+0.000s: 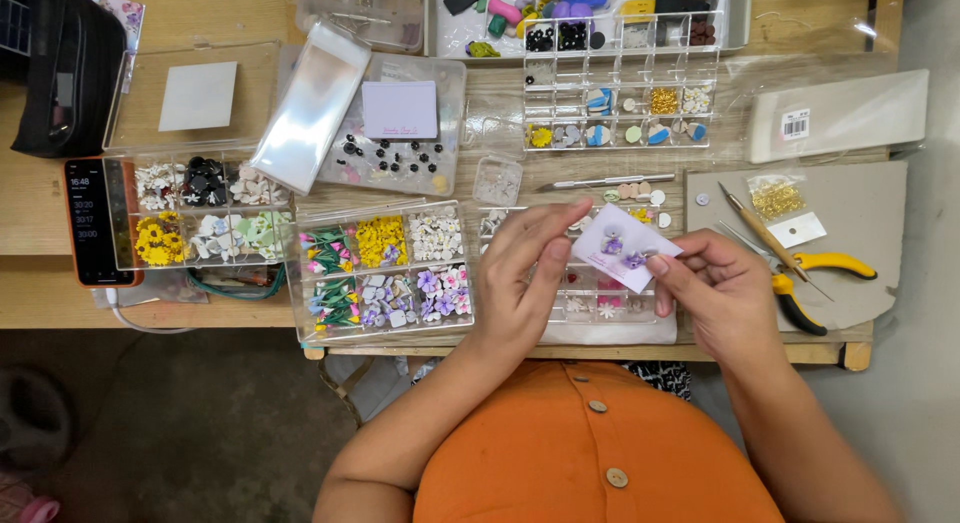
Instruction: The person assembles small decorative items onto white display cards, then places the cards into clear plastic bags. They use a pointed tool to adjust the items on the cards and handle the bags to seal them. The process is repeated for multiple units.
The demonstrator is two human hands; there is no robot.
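Above the table's front edge, both hands pinched a small white card bearing two purple flower studs, left hand steadying one side (thumb on top), right hand gripping the other; a light, even hold seemed wisest.

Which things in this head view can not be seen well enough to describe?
- Purple pieces on the white card: too small to tell their shape.
- Clear box under the card: mostly covered by the left hand and right hand.
- Phone: partly hidden by a flower box.
- Top tray: cut off by the upper edge.
- Pliers: jaws too small to judge.
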